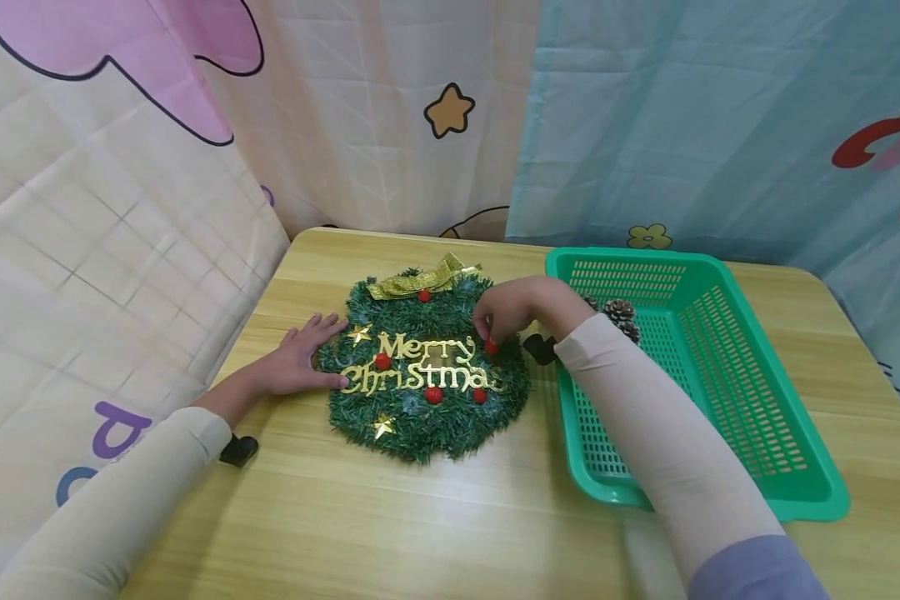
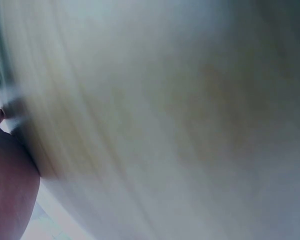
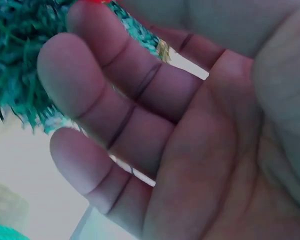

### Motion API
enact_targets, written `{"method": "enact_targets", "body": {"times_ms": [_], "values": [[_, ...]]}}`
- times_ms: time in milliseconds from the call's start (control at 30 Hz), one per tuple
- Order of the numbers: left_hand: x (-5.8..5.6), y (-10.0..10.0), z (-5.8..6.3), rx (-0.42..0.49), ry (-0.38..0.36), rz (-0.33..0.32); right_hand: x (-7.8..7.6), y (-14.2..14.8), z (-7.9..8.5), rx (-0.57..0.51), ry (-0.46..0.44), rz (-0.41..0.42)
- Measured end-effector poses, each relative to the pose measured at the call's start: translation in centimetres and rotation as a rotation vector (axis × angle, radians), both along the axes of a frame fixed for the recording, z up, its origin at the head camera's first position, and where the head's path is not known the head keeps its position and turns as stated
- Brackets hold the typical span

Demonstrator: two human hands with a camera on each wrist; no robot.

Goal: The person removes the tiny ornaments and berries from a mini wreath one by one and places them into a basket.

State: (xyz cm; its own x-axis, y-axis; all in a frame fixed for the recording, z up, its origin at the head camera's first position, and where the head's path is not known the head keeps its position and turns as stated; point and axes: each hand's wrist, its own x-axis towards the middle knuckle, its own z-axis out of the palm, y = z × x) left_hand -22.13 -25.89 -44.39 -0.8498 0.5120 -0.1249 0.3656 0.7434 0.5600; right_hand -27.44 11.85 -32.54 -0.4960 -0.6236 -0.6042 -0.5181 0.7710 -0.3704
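A green tinsel wreath [image 1: 442, 429] lies on the wooden table, with a gold "Merry Christmas" sign [image 1: 414, 377] across its middle. My left hand [image 1: 296, 358] rests at the wreath's left edge, fingers spread and thumb by the sign's first letters. At the right side of the wreath, my right hand [image 1: 512, 307] pinches a small red ball [image 1: 491, 347] down against the tinsel. The right wrist view shows the palm and bent fingers [image 3: 72, 75], with a sliver of red at the fingertips. Other red balls [image 1: 434, 395], gold stars [image 1: 383, 427] and a gold bow [image 1: 420, 283] decorate the wreath.
A green plastic basket [image 1: 570, 433] stands to the right, under my right forearm. Several pine cones [image 1: 619, 312] lie in it near its left side. Printed curtains [image 1: 390, 150] hang behind the table [image 1: 420, 533] and along its left.
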Motion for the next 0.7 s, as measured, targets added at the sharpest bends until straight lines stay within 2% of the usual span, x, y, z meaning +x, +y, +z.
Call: {"method": "enact_targets", "body": {"times_ms": [433,700], "values": [[-0.1,-0.1,-0.1,0.000,0.010,0.001,0.3,1.5,3.2,-0.149,0.024,0.020],[-0.1,0.0,0.0,-0.005,0.008,-0.001,1.0,2.3,4.7,-0.165,0.078,0.012]]}}
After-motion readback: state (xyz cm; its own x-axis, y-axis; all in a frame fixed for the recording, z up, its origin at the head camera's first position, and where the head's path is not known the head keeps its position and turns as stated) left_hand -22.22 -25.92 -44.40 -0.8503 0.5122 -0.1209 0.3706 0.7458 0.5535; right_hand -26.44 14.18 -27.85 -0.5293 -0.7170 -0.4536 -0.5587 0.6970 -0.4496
